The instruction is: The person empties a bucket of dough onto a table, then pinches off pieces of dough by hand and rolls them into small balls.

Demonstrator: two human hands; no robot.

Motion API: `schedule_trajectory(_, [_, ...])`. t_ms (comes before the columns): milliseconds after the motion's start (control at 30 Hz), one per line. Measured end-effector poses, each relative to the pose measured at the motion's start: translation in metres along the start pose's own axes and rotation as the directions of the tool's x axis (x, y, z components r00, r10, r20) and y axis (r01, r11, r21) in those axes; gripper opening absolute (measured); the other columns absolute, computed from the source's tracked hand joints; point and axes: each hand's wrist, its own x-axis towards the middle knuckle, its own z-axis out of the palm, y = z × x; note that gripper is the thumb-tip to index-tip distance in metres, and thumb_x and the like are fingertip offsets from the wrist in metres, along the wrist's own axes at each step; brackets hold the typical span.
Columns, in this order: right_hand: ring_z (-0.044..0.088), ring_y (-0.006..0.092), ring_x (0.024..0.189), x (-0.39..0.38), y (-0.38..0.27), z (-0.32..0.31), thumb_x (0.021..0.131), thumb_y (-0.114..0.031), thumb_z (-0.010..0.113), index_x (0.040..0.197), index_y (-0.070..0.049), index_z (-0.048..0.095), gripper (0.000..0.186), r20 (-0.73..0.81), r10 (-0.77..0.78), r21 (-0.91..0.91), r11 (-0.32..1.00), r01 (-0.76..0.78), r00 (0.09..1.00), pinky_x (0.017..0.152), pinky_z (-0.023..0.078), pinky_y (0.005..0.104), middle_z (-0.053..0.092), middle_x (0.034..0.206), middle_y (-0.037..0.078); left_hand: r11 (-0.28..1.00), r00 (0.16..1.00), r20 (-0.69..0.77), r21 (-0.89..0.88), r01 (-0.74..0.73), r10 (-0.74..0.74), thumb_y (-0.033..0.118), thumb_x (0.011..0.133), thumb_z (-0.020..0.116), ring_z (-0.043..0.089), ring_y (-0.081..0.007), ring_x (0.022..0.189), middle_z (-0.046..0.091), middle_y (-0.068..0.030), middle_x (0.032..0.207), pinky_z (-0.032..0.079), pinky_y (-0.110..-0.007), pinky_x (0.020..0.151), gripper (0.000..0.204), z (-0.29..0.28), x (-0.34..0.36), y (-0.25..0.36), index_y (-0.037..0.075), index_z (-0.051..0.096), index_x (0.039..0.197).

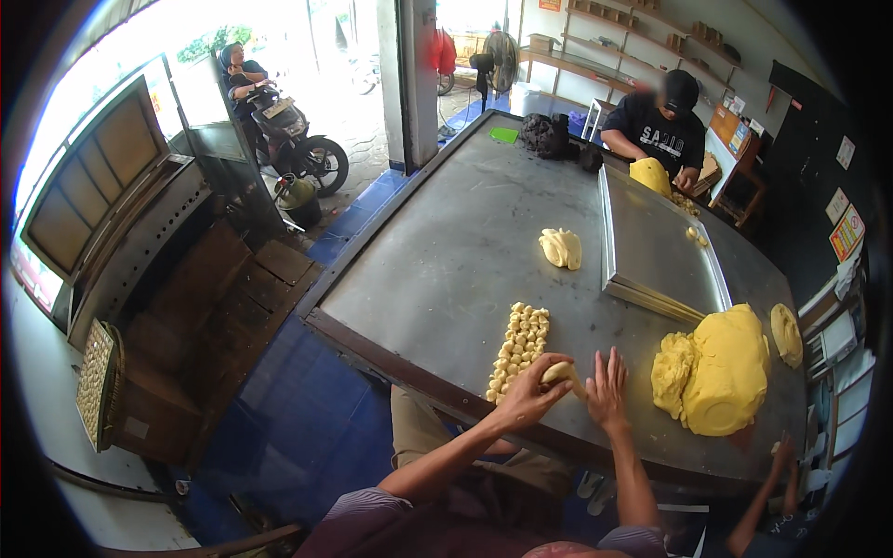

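My left hand [532, 394] is closed around a pale strip of dough [559, 373] near the table's front edge. Its free end points toward my right hand [607, 394], whose fingers are stretched out and apart over the metal tabletop [437, 251]. Right beside my left hand, small pale dough balls [523, 342] lie in a tight block of rows. Farther back rests a loose lump of pale dough [560, 248]. To the right of my right hand sits a large mound of yellow dough [727, 372], with a smaller piece [672, 376] pressed against it.
A shallow metal tray [656, 244] lies on the table's right. Across the table a person in a black cap [679, 93] handles yellow dough [650, 175]. Dark dough [547, 136] sits at the far end. Another person's arm [774, 479] shows at lower right.
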Motion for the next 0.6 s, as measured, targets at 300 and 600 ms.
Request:
schedule_trajectory(300, [0.049,0.0353,0.128,-0.068,0.012,-0.065,0.084,-0.004,0.064,0.119,-0.005,0.065,0.036,0.132,-0.033,0.488,0.872,-0.036,0.991,0.110,0.035,0.0444,0.049,0.140,0.019,0.967,0.992,0.116,-0.245,0.073,-0.045,0.031,0.101,0.051,0.055,-0.0117,0.088,0.057,-0.0022,0.094,0.046,-0.028,0.080,0.032,0.045,-0.015,-0.019,0.002,0.059,0.114])
schedule_trajectory(600, [0.061,0.0282,0.108,-0.048,-0.067,-0.102,0.088,-0.006,0.063,0.122,-0.006,0.065,0.034,-0.300,-0.038,0.530,0.824,0.200,0.953,0.099,0.044,0.0354,0.056,0.128,0.018,0.910,0.963,0.175,-0.329,0.253,-0.204,0.040,0.105,0.036,0.043,-0.0081,0.072,0.047,0.0007,0.080,0.039,-0.025,0.065,0.040,0.043,-0.021,0.026,0.004,0.054,0.111])
